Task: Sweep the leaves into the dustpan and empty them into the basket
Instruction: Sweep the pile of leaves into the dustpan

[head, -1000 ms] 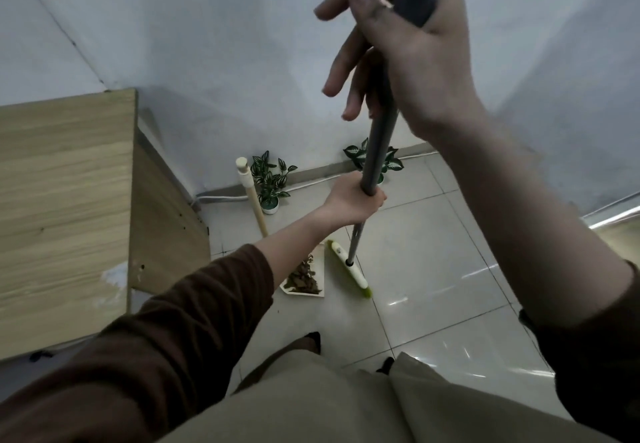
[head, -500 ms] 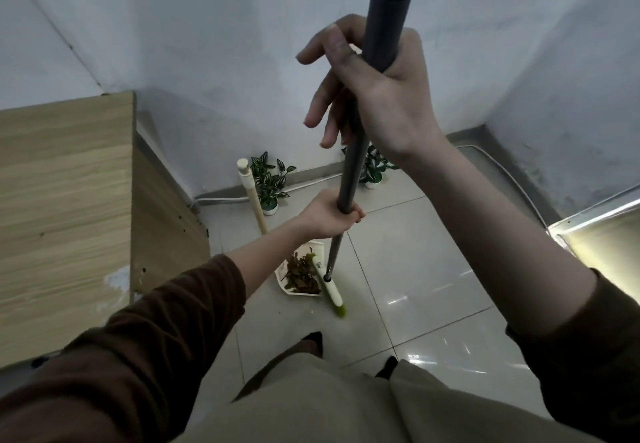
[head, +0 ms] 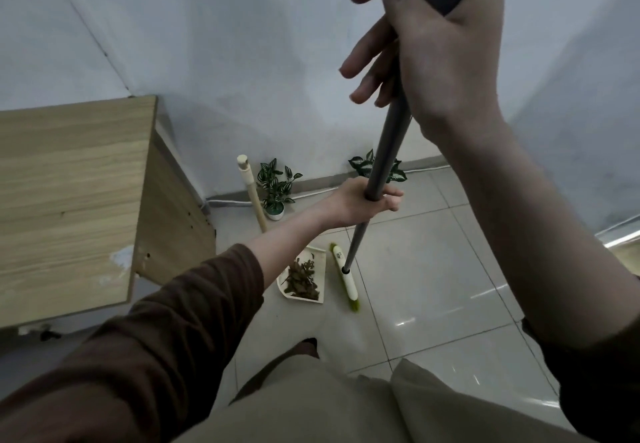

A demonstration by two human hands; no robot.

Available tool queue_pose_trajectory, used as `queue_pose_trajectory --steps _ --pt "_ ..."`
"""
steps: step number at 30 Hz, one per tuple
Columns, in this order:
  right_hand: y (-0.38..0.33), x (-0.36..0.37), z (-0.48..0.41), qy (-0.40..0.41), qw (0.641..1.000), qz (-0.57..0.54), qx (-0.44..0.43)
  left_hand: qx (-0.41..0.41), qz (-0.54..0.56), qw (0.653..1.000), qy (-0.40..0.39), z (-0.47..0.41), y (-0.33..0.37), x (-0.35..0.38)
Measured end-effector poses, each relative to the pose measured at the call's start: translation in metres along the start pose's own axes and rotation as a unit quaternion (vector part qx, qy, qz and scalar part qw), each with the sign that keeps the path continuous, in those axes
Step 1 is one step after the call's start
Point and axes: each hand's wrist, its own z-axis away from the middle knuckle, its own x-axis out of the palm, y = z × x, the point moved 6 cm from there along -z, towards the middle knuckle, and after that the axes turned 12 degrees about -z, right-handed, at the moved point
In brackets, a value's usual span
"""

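Right hand (head: 440, 51): fingers loosely wrap the grey broom pole (head: 388, 151) near its top.
Left hand (head: 360, 203): fingers grip it lower.
Brown dry leaves (head: 303, 278): piled in the cream dustpan (head: 319, 258) (on floor tiles (head: 433, 269)), beside the green-white broom head (head: 346, 280).

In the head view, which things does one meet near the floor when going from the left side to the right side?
wooden table → cream pole → dustpan holding dry leaves → broom head
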Motion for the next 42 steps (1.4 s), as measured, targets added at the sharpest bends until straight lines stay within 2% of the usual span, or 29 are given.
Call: queue_pose_trajectory --steps 6,12,18,23,30,34,38,42 --pt "-0.015 -0.037 0.026 0.014 1.0 0.007 0.026 0.011 0.002 0.998 -0.057 0.014 0.039 0.042" --pt "-0.031 -0.063 0.056 -0.007 0.999 -0.004 0.038 0.007 -0.016 0.994 -0.109 0.048 0.064 0.076" --pt "-0.042 -0.072 0.08 -0.033 0.997 -0.052 0.045 -0.008 -0.001 0.994 -0.112 0.083 0.072 0.1" --pt "-0.04 -0.069 0.092 -0.073 0.981 -0.148 0.098 -0.014 -0.023 0.994 -0.108 0.107 0.06 0.103" --pt "-0.029 -0.047 0.102 -0.134 0.962 -0.204 0.123 -0.053 -0.08 0.992 -0.078 0.134 0.023 0.081" --pt "-0.015 -0.033 0.112 -0.134 0.953 -0.237 0.135 -0.072 -0.08 0.992 -0.064 0.149 0.001 0.066" --pt "0.011 -0.02 0.127 -0.104 0.947 -0.256 0.162 -0.11 -0.155 0.978 -0.081 0.157 -0.027 0.058" --pt "0.04 -0.016 0.146 -0.07 0.955 -0.221 0.188 -0.163 -0.212 0.956 -0.117 0.157 -0.054 0.065"
